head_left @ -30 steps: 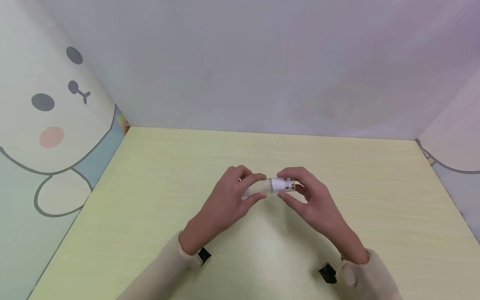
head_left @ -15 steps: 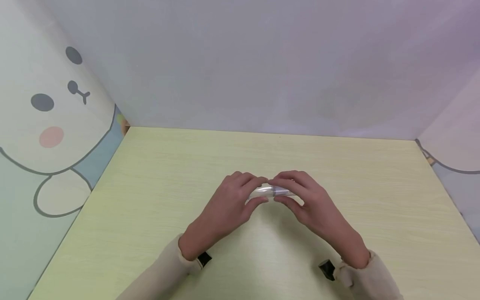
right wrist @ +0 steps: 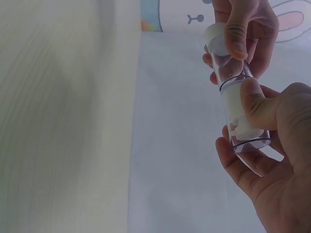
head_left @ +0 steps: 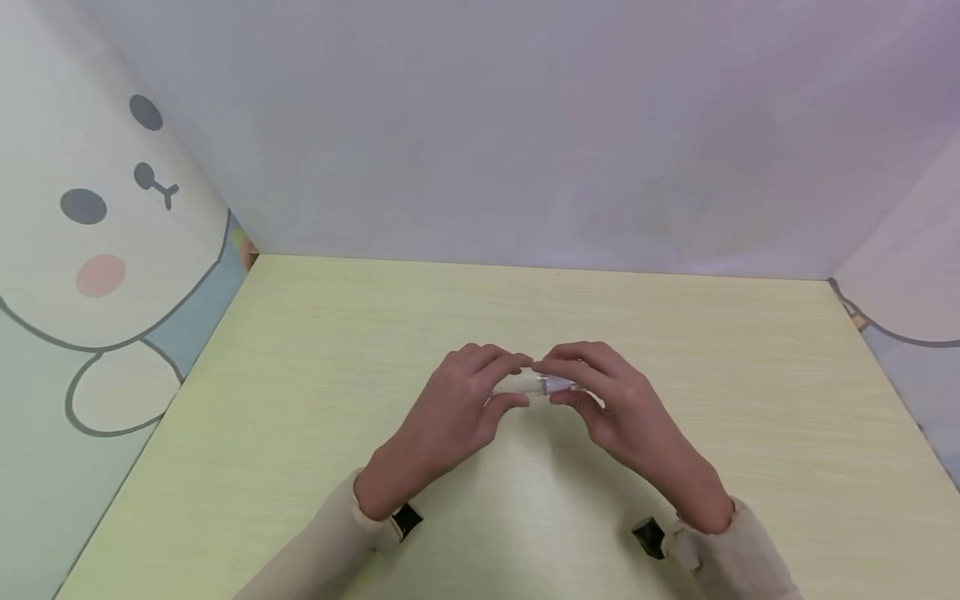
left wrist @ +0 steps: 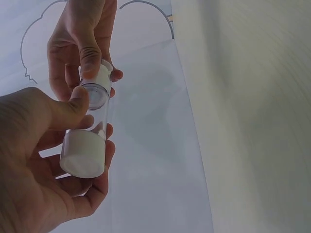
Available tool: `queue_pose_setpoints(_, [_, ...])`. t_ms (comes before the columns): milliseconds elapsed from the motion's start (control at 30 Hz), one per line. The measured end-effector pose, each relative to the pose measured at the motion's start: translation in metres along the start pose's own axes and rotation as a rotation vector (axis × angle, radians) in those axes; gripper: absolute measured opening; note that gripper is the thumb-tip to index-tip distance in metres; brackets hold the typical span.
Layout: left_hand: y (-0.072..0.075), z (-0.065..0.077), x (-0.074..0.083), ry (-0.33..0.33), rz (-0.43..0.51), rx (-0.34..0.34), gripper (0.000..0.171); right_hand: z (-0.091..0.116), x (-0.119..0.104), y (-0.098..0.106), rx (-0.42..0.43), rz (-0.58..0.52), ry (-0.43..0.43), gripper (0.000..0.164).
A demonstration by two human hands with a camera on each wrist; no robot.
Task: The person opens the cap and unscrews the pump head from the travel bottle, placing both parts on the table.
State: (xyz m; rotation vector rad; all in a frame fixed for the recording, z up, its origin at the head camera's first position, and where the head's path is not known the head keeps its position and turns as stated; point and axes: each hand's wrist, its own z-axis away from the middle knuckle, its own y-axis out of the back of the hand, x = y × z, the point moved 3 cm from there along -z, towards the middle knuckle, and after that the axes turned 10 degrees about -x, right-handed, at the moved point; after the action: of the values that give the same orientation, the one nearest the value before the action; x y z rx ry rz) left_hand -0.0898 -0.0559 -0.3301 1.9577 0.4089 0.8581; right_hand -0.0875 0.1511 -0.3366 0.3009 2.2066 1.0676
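A small pump bottle with a clear body [head_left: 517, 383] lies sideways between the two hands, held above the table. My left hand [head_left: 459, 408] grips the body, thumb on the near side and fingers behind. Its white base [left wrist: 83, 154] sticks out near that palm in the left wrist view. With thumb and fingers, my right hand [head_left: 628, 408] holds the other end, a clear cap [right wrist: 250, 144] around a white pump head [right wrist: 245, 130]. A dark ring-like line marks where cap and body meet. In the head view, the right fingers hide much of the cap.
Under the hands is a pale wood-grain table [head_left: 360, 333]. A plain light wall sheet [head_left: 480, 133] rises behind it, and a side panel [head_left: 45, 350] with a cartoon face stands at the left. Black wrist devices [head_left: 649, 538] poke out by both cuffs.
The right fingers have shifted farther over the cap, covering more of it. The bottle has dropped slightly in the head view. Both hands keep their hold, and the left has barely moved.
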Motion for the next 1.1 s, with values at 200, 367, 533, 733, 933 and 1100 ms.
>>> queue_pose_setpoints(200, [0.001, 0.002, -0.002, 0.022, 0.003, -0.022, 0.037, 0.003, 0.001, -0.003, -0.002, -0.074, -0.068, 0.049])
queue_pose_setpoints(367, [0.001, 0.003, -0.002, 0.051, 0.027, -0.045, 0.037, 0.007, 0.005, -0.004, 0.036, -0.171, -0.097, 0.053])
queue_pose_setpoints(533, [0.000, 0.003, -0.002, 0.080, 0.036, -0.071, 0.039, 0.008, 0.007, -0.003, 0.047, -0.202, -0.077, 0.053])
queue_pose_setpoints(733, [-0.001, 0.004, -0.004, 0.106, 0.033, -0.100, 0.040, 0.010, 0.008, 0.000, 0.045, -0.186, -0.086, 0.051])
queue_pose_setpoints(933, [0.000, 0.006, -0.006, 0.128, 0.038, -0.104, 0.040, 0.010, 0.008, 0.005, 0.063, -0.171, -0.064, 0.051])
queue_pose_setpoints(1100, [-0.001, 0.008, -0.009, 0.136, 0.041, -0.096, 0.039, 0.010, 0.010, 0.009, 0.072, -0.168, -0.045, 0.056])
